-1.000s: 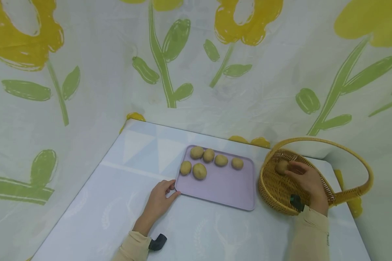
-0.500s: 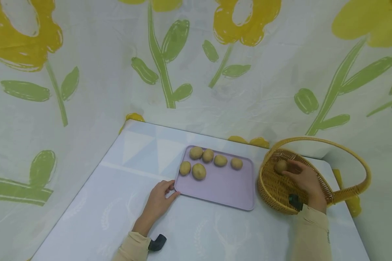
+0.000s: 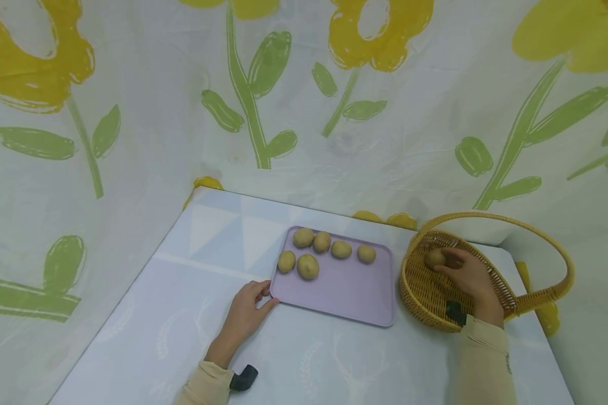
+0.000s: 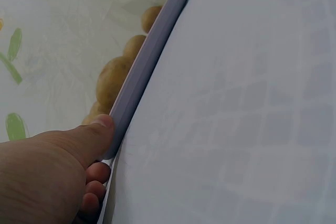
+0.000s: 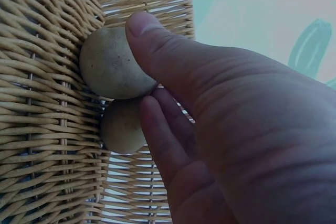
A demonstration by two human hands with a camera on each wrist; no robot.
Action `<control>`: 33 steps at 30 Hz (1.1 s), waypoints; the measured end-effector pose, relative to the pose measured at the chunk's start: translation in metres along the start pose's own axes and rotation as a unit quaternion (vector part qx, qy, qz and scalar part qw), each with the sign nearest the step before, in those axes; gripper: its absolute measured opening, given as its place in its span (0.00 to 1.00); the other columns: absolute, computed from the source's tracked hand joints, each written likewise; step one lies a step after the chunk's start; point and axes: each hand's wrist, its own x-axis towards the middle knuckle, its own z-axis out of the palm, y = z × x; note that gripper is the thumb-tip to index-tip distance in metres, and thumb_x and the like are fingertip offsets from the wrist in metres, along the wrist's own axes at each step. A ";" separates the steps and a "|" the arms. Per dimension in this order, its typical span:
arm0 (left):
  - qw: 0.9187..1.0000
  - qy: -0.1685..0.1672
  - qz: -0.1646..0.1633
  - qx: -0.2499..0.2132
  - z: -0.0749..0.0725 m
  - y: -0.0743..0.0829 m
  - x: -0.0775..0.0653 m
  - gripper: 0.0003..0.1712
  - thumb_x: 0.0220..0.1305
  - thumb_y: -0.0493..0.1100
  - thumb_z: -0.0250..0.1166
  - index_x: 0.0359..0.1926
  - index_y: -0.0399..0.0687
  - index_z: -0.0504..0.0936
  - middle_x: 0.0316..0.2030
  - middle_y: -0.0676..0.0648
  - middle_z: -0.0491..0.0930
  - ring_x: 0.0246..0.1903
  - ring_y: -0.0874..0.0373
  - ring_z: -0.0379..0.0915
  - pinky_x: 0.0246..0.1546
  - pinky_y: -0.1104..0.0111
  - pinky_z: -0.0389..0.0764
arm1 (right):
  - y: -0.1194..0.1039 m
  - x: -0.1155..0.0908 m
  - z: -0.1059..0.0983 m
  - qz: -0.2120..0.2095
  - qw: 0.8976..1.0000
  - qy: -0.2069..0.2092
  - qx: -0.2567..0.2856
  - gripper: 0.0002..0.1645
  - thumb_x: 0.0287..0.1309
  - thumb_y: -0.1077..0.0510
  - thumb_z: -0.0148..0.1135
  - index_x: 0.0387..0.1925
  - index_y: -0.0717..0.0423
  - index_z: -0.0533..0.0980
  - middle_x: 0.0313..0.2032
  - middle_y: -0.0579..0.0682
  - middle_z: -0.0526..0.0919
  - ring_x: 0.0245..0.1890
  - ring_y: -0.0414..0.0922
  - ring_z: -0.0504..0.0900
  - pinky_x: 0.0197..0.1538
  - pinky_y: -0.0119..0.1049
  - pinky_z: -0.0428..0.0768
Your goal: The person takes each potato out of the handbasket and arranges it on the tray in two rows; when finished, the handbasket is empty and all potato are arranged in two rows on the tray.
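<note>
Inside the wicker basket (image 3: 419, 301), my right hand (image 3: 471, 275) holds a potato (image 3: 435, 258) between thumb and fingers. The right wrist view shows the thumb over this potato (image 5: 107, 66); a second potato (image 5: 123, 127) lies against it, by the fingertips. My left hand (image 3: 247, 306) grips the near left corner of a lilac tray (image 3: 334, 292). Its thumb presses the tray rim (image 4: 149, 59) in the left wrist view, with the other fingers curled below. Several potatoes (image 3: 308, 266) lie on the tray's far and left part.
The basket's tall arched handle (image 3: 537, 239) rises on the right, beyond the right forearm. A pale patterned cloth covers the table (image 3: 182, 315). Behind it hangs a flower-print curtain (image 3: 157, 112), close to the table's back edge (image 3: 253, 195).
Hardly anything differs. The right hand and its potato stay at the same spot in the basket, and the left hand keeps to the tray corner. The head view shifts slightly.
</note>
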 end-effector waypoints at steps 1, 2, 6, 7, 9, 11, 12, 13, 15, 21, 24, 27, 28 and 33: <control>1.000 0.000 0.000 -0.001 0.000 0.001 0.000 0.24 0.60 0.42 0.75 0.55 0.38 0.83 0.35 0.53 0.77 0.36 0.62 0.69 0.40 0.68 0.76 | 0.000 0.001 0.000 -0.002 1.000 0.001 -0.002 0.41 0.66 0.43 0.67 0.70 0.65 0.68 0.66 0.72 0.71 0.62 0.70 0.75 0.60 0.63 0.75; 1.000 0.000 -0.001 -0.001 -0.001 0.001 0.000 0.24 0.60 0.42 0.75 0.55 0.38 0.83 0.35 0.53 0.77 0.36 0.62 0.69 0.40 0.68 0.76 | 0.000 0.001 0.000 -0.003 1.000 0.002 -0.003 0.41 0.66 0.44 0.67 0.69 0.65 0.68 0.66 0.72 0.71 0.62 0.70 0.74 0.60 0.64 0.75; 1.000 0.000 -0.001 -0.001 -0.002 0.002 0.000 0.24 0.60 0.42 0.75 0.55 0.38 0.83 0.35 0.53 0.77 0.36 0.62 0.68 0.39 0.68 0.75 | -0.001 0.002 0.000 -0.008 1.000 0.009 -0.006 0.39 0.65 0.45 0.68 0.68 0.65 0.70 0.65 0.71 0.72 0.61 0.70 0.74 0.60 0.64 0.74; 1.000 0.000 -0.002 -0.001 -0.002 0.003 0.000 0.23 0.60 0.42 0.75 0.55 0.38 0.83 0.35 0.53 0.77 0.36 0.62 0.68 0.39 0.68 0.75 | -0.001 0.002 0.001 -0.011 1.000 0.012 -0.008 0.39 0.65 0.45 0.68 0.67 0.65 0.70 0.65 0.72 0.73 0.61 0.70 0.75 0.60 0.64 0.74; 1.000 0.001 -0.003 -0.003 -0.002 0.003 0.000 0.23 0.59 0.42 0.75 0.55 0.38 0.83 0.35 0.53 0.77 0.36 0.62 0.68 0.40 0.68 0.75 | -0.001 0.002 0.001 -0.014 1.000 0.018 -0.005 0.37 0.65 0.46 0.69 0.66 0.65 0.71 0.63 0.71 0.74 0.59 0.70 0.76 0.58 0.63 0.75; 1.000 0.003 -0.003 -0.004 -0.002 0.003 -0.001 0.23 0.59 0.42 0.76 0.54 0.38 0.84 0.35 0.54 0.77 0.36 0.63 0.68 0.40 0.68 0.75 | -0.001 0.002 0.002 -0.016 0.999 0.027 -0.005 0.34 0.65 0.49 0.69 0.64 0.65 0.73 0.61 0.71 0.76 0.58 0.69 0.77 0.57 0.63 0.76; 1.000 0.005 0.002 -0.003 -0.002 0.002 -0.001 0.23 0.59 0.42 0.76 0.54 0.38 0.84 0.35 0.54 0.76 0.36 0.63 0.68 0.39 0.68 0.75 | -0.001 0.002 0.003 -0.017 0.999 0.032 -0.003 0.32 0.65 0.50 0.69 0.63 0.66 0.74 0.60 0.71 0.77 0.57 0.69 0.78 0.57 0.62 0.76; 1.000 0.007 0.002 -0.004 -0.002 0.002 -0.001 0.23 0.59 0.42 0.76 0.54 0.38 0.84 0.35 0.54 0.77 0.35 0.63 0.68 0.39 0.69 0.75 | -0.001 0.001 0.003 -0.018 0.999 0.037 -0.002 0.30 0.65 0.53 0.69 0.62 0.66 0.74 0.59 0.71 0.78 0.56 0.69 0.78 0.56 0.62 0.77; 1.000 0.011 0.008 -0.003 -0.002 0.002 -0.002 0.23 0.58 0.42 0.76 0.53 0.38 0.84 0.34 0.54 0.77 0.35 0.63 0.68 0.38 0.69 0.75 | -0.001 0.000 0.004 -0.015 0.999 0.044 0.004 0.26 0.65 0.56 0.68 0.60 0.66 0.75 0.57 0.70 0.79 0.55 0.68 0.79 0.55 0.61 0.78; 1.000 0.009 0.010 -0.006 -0.003 0.004 -0.002 0.22 0.59 0.42 0.75 0.53 0.38 0.84 0.35 0.53 0.78 0.35 0.62 0.70 0.39 0.68 0.76 | -0.002 -0.001 0.004 -0.007 0.999 0.043 -0.003 0.29 0.65 0.54 0.69 0.62 0.65 0.75 0.56 0.70 0.80 0.53 0.67 0.81 0.52 0.60 0.80; 1.000 0.008 0.008 -0.004 -0.003 0.004 -0.002 0.23 0.59 0.42 0.76 0.54 0.38 0.84 0.35 0.52 0.78 0.35 0.61 0.70 0.39 0.67 0.76 | -0.002 -0.001 0.005 -0.006 0.999 0.035 -0.004 0.31 0.65 0.52 0.69 0.63 0.65 0.74 0.57 0.71 0.79 0.53 0.67 0.81 0.52 0.59 0.81; 1.000 0.007 0.003 -0.002 -0.002 0.003 -0.002 0.23 0.59 0.42 0.76 0.54 0.38 0.84 0.35 0.53 0.78 0.36 0.62 0.70 0.40 0.68 0.76 | -0.002 -0.001 0.005 -0.002 1.000 0.027 0.002 0.33 0.66 0.51 0.69 0.64 0.65 0.73 0.59 0.71 0.78 0.55 0.67 0.81 0.52 0.58 0.82; 1.000 0.006 0.002 -0.002 -0.002 0.003 -0.002 0.23 0.59 0.42 0.76 0.54 0.38 0.84 0.35 0.53 0.78 0.36 0.62 0.70 0.39 0.68 0.76 | -0.002 -0.001 0.005 0.000 1.000 0.024 0.003 0.33 0.66 0.50 0.68 0.65 0.64 0.72 0.60 0.71 0.77 0.55 0.67 0.81 0.52 0.58 0.82; 1.000 0.002 0.000 -0.005 -0.001 0.001 -0.001 0.23 0.59 0.42 0.76 0.54 0.39 0.84 0.35 0.53 0.77 0.36 0.63 0.70 0.40 0.68 0.76 | -0.002 -0.002 0.005 -0.001 1.000 0.025 -0.005 0.32 0.66 0.49 0.69 0.63 0.63 0.72 0.61 0.70 0.77 0.57 0.67 0.80 0.55 0.59 0.80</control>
